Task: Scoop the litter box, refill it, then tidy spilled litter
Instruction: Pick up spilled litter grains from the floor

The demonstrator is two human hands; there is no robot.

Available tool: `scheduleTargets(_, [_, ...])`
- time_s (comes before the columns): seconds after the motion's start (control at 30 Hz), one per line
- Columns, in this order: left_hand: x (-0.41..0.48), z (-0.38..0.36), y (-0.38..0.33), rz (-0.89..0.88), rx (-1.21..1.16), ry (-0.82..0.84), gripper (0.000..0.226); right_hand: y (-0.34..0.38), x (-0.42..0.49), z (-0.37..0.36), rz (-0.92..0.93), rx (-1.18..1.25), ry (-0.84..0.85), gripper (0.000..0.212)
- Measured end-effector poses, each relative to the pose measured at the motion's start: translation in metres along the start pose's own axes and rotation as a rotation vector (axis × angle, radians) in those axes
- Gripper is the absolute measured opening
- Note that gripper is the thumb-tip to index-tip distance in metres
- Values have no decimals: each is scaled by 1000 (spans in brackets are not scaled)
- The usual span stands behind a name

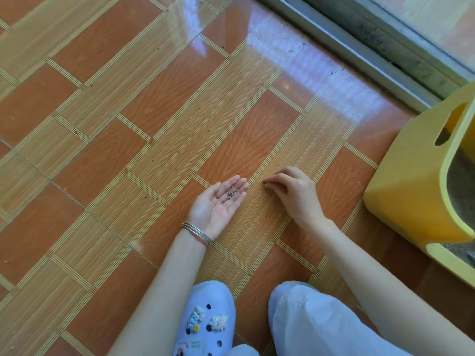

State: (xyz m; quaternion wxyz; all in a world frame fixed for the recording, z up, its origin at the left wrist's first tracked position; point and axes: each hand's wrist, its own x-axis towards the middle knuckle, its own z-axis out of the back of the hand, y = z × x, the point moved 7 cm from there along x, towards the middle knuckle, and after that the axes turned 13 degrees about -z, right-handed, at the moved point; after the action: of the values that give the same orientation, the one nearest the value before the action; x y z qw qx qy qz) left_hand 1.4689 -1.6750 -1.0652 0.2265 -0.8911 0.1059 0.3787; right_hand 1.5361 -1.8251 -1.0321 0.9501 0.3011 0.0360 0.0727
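Right fingertips [267, 185]: curled down onto the floor [128, 150], gathered close together at one spot; whether a grain is pinched between them cannot be told, the grains being too small.
Right hand [293, 192]: held knuckles up, arched over the tile, just right of the left hand and apart from it.
Left fingers [239, 185]: laid out straight and relaxed, side by side, pointing away towards the far right.
Left hand [216, 209]: turned palm up, low over the floor, used as a tray.
Litter grains [229, 196]: a small dark cluster carried on the left fingers and upper palm.
Spilled litter [260, 193]: a few pale specks seen on the striped tile between the two hands and just near of the right fingertips; further specks are scattered towards the far side.
Bangles [196, 232]: thin silver bands worn at the left wrist.
Litter box [411, 181]: yellow, with a slot handle, set on the floor at the right edge, well apart from both hands.
Box fill [460, 181]: grey litter seen inside the box.
Door track [359, 55]: a grey rail run along the far right, behind the box.
Clog [205, 319]: pale, with charms, at the near edge beneath the left forearm.
Trouser leg [308, 327]: pale fabric, near right of the clog.
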Motion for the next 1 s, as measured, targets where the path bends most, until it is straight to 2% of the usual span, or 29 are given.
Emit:
scheduleTargets(0.17, [-1,-1,2,0,21,14,36,0,-19,-1,-5,-10,-63,12])
scheduleTargets(0.27, [-2,-1,6,10,44,23,36,5,-20,-1,6,-47,-128,5])
scheduleTargets(0.43, [-3,-1,8,4,105,21,36,11,-18,-11,102,-279,-208,12])
scheduleTargets(0.53, [-4,-2,12,5,131,5,36,13,-17,-15,97,-360,-223,19])
scheduleTargets(0.7, [-5,-12,25,2,115,-14,34,35,-22,-5,102,-46,-82,21])
scheduleTargets(0.8, [-4,-16,27,18,77,-6,35,31,-24,12,15,41,-94,20])
scheduleTargets(0.9, [-5,-14,22,31,58,16,36,0,-21,24,-106,61,-124,12])
scheduleTargets(1.0, [-5,-8,13,13,50,14,35,-23,-21,22,-165,8,-80,12])
